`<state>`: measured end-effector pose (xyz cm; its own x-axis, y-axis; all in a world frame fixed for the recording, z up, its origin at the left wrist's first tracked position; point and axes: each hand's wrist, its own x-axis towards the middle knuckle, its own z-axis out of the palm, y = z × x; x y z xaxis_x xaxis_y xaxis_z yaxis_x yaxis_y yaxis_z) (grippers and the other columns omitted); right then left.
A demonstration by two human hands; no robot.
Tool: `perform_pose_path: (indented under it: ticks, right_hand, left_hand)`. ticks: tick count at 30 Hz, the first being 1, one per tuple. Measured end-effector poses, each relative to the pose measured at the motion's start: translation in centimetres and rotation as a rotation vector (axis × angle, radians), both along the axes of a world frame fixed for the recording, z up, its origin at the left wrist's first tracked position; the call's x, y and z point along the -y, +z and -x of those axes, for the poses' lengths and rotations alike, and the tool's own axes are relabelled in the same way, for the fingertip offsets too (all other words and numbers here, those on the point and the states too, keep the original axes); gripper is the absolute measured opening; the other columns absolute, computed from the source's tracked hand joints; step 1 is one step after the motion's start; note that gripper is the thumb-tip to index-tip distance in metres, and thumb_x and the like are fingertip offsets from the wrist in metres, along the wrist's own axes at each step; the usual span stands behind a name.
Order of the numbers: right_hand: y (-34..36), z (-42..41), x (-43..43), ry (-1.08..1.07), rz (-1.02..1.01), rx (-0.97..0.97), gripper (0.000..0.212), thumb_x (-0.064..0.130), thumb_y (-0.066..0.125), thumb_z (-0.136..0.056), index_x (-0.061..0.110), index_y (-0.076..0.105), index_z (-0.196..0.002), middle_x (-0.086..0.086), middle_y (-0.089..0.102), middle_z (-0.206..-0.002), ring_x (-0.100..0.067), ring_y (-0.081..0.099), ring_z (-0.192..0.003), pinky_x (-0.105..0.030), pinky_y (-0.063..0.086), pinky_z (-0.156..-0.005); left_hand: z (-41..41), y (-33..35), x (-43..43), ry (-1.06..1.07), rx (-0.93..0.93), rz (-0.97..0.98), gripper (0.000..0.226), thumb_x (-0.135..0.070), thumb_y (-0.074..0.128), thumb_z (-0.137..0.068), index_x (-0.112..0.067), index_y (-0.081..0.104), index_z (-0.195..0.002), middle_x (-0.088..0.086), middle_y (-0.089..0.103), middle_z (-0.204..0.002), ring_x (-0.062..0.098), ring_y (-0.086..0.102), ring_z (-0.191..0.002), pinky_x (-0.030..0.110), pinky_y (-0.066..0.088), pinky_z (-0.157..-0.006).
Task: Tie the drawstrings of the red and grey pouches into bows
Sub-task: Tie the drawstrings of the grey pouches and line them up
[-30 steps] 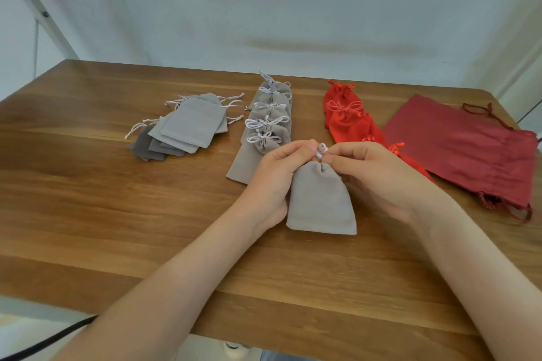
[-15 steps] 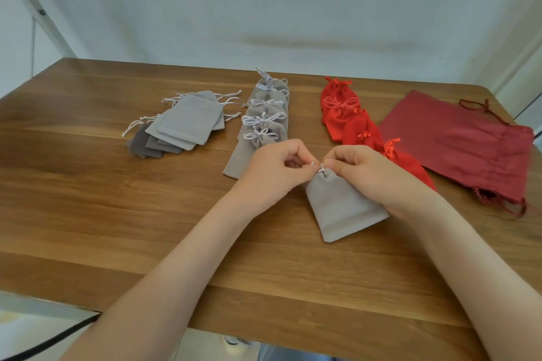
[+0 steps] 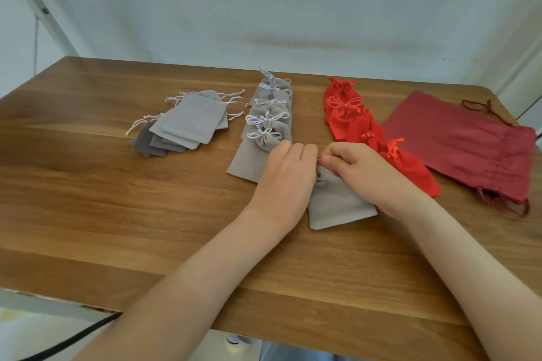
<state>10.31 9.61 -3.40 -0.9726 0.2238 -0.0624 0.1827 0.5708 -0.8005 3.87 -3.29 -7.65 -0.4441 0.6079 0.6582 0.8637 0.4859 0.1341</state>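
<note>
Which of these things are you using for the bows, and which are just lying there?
For the job: grey pouch, pinched at its neck by left hand and right hand; untied grey pile; tied grey row; red pouches.

Just lying about: big dark red bag; black cable.
</note>
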Motion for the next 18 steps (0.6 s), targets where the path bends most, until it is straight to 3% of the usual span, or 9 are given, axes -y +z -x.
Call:
perform_pose_path:
  ticks: [7, 10, 11, 13, 14, 16, 18]
  right_hand:
    - [-0.3, -0.1, 0.4, -0.023, 0.130, -0.025, 0.013, 0.017, 0.050, -0.097, 0.012, 0.060, -0.092, 0.000, 0.061, -0.084, -0.007, 0.052, -0.072, -0.025, 0.041, -0.067]
    - [-0.3, -0.1, 0.3, -0.002, 0.303, -0.003, 0.014, 0.015, 0.047, -0.099, 0.015, 0.058, -0.107, -0.005, 0.065, -0.092, -0.002, 0.058, -0.071, -0.014, 0.042, -0.061]
    - [-0.4, -0.1, 0.0, 0.027, 0.347, 0.005, 0.017, 0.016, 0.047, -0.099, 0.015, 0.060, -0.110, -0.012, 0.067, -0.097, -0.009, 0.063, -0.076, -0.017, 0.044, -0.064]
    - [-0.4, -0.1, -0.4, 0.084, 0.412, 0.000, 0.022, 0.021, 0.047, -0.100, 0.015, 0.066, -0.110, -0.029, 0.062, -0.109, -0.042, 0.059, -0.090, -0.041, 0.047, -0.077]
    - [-0.4, -0.2, -0.5, 0.096, 0.447, -0.010, 0.024, 0.025, 0.048, -0.099, 0.016, 0.068, -0.107, -0.033, 0.059, -0.111, -0.047, 0.056, -0.090, -0.051, 0.044, -0.079]
    - [-0.4, -0.2, -0.6, 0.075, 0.537, -0.031, 0.029, 0.029, 0.046, -0.097, 0.018, 0.073, -0.097, -0.035, 0.059, -0.102, -0.035, 0.050, -0.086, -0.045, 0.039, -0.071]
    - [-0.2, -0.2, -0.4, 0.056, 0.586, -0.024, 0.031, 0.029, 0.045, -0.097, 0.019, 0.073, -0.087, -0.024, 0.057, -0.093, -0.029, 0.044, -0.086, -0.038, 0.033, -0.066]
  left_hand:
    - [0.1, 0.3, 0.3, 0.082, -0.119, -0.008, 0.014, -0.001, 0.060, -0.084, -0.010, 0.055, -0.075, 0.005, 0.051, -0.066, 0.023, 0.049, -0.063, 0.033, 0.036, -0.065]
    - [-0.1, 0.7, 0.4, 0.068, -0.165, -0.007, 0.013, 0.000, 0.061, -0.084, -0.010, 0.056, -0.075, 0.005, 0.052, -0.067, 0.022, 0.050, -0.062, 0.034, 0.038, -0.065]
    - [-0.2, 0.8, 0.4, 0.062, -0.178, -0.005, 0.014, 0.000, 0.060, -0.084, -0.010, 0.057, -0.075, 0.005, 0.052, -0.068, 0.021, 0.050, -0.062, 0.034, 0.039, -0.065]
    - [-0.3, 1.0, 0.4, 0.040, -0.178, -0.010, 0.014, 0.000, 0.059, -0.085, -0.009, 0.057, -0.075, 0.006, 0.053, -0.068, 0.021, 0.050, -0.063, 0.035, 0.039, -0.066]
    - [-0.3, 1.1, 0.4, 0.025, -0.178, -0.014, 0.014, 0.001, 0.058, -0.085, -0.009, 0.056, -0.075, 0.006, 0.052, -0.068, 0.022, 0.050, -0.064, 0.035, 0.039, -0.065]
    - [-0.2, 1.2, 0.5, -0.009, -0.185, -0.008, 0.015, 0.001, 0.059, -0.085, -0.009, 0.056, -0.075, 0.006, 0.052, -0.069, 0.021, 0.048, -0.064, 0.034, 0.038, -0.065]
    - [-0.2, 1.2, 0.6, -0.045, -0.202, 0.011, 0.016, 0.000, 0.057, -0.087, -0.009, 0.056, -0.075, 0.006, 0.051, -0.070, 0.021, 0.045, -0.065, 0.032, 0.036, -0.065]
